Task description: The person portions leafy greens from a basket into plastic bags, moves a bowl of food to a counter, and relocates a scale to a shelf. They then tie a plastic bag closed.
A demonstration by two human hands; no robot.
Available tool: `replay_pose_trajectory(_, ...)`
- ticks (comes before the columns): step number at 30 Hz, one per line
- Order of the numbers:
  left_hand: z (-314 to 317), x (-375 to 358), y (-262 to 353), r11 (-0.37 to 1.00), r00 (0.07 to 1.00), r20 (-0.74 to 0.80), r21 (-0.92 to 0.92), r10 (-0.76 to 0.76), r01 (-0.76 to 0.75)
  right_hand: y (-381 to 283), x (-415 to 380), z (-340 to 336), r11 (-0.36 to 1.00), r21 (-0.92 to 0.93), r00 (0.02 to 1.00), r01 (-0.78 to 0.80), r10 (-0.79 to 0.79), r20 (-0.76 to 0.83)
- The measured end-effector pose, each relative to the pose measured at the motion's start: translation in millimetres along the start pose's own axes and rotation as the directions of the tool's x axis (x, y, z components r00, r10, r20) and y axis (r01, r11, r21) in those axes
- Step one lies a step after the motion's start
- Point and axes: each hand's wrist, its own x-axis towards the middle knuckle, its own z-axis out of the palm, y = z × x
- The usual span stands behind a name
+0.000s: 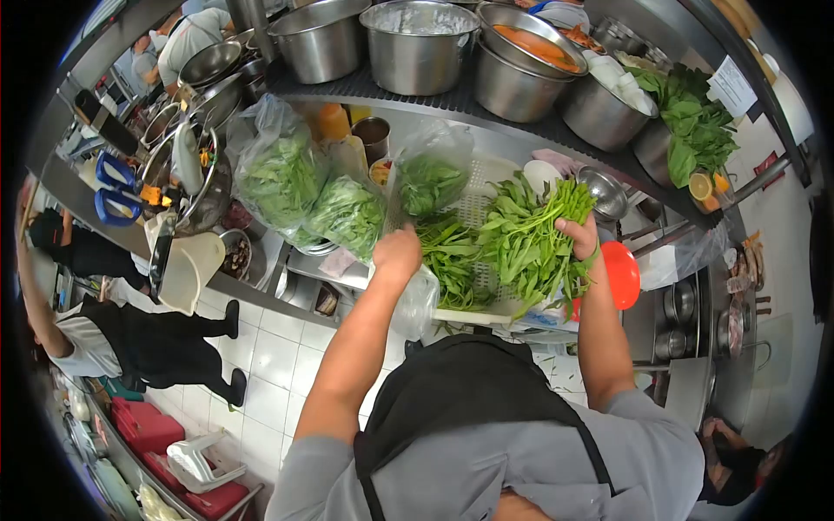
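Note:
My right hand is closed round the stems of a large bunch of leafy greens, held over the right side of a white perforated tray. Closed like a fist, my left hand grips a see-through plastic bag at the tray's left edge; part of the bag hangs below the hand. More loose greens lie in the tray between my hands. A bag of greens stands just beyond my left hand, and two other bagged bunches sit to its left.
Steel pots line the raised shelf ahead, with leafy greens at its right end. A red round lid or plate is beside my right forearm. Blue-handled scissors hang at left. A person in a dark apron stands left.

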Motion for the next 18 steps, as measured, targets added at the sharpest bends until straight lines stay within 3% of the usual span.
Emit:
replay_pose_trajectory(3, -86, -48, 48, 0.966, 0.987, -0.091, -0.21, 0.135, -0.152, 4, -5, 8, 0.996, -0.087, 0.999, -0.033, 0.036, 0.029)
replay_pose_trajectory(5, -97, -55, 75, 0.877, 0.95, -0.12, -0.364, 0.289, -0.313, 4, -2, 28, 0.991, -0.093, 0.991, -0.097, 0.105, 0.087)
replay_pose_trajectory(6, -94, -53, 82, 0.84, 0.902, -0.142, -0.328, 0.408, -0.431, 2, -1, 44, 0.994, -0.068, 0.99, -0.088, 0.095, 0.108)
replay_pose_trajectory(9, -65, -35, 97, 0.819, 0.859, -0.158, -0.26, 0.487, -0.512, 18, 3, 66, 0.987, -0.097, 0.96, -0.125, 0.145, 0.239)
replay_pose_trajectory(11, -66, -30, 92, 0.786, 0.823, -0.197, -0.246, 0.532, -0.567, 22, 12, 85, 0.998, -0.043, 0.969, -0.047, 0.056, 0.241)
replay_pose_trajectory(13, -67, -32, 91, 0.771, 0.815, -0.174, -0.263, 0.553, -0.579, 24, 5, 86, 0.998, -0.03, 0.98, -0.054, 0.059, 0.189)
replay_pose_trajectory(14, -69, -29, 89, 0.806, 0.842, -0.041, -0.268, 0.538, -0.528, 24, 6, 85, 0.996, -0.043, 0.985, -0.081, 0.087, 0.152)
replay_pose_trajectory(16, -69, -36, 83, 0.722, 0.801, -0.183, -0.355, 0.57, -0.595, 22, 4, 78, 0.987, -0.092, 0.986, -0.131, 0.139, 0.09)
replay_pose_trajectory(17, -69, -40, 80, 0.671, 0.775, -0.255, -0.391, 0.579, -0.63, 18, 5, 72, 0.994, 0.003, 0.993, -0.112, 0.112, 0.031)
replay_pose_trajectory(18, -82, -47, 73, 0.721, 0.805, -0.204, -0.364, 0.556, -0.59, 12, 5, 67, 0.991, 0.096, 0.995, -0.088, 0.091, -0.031)
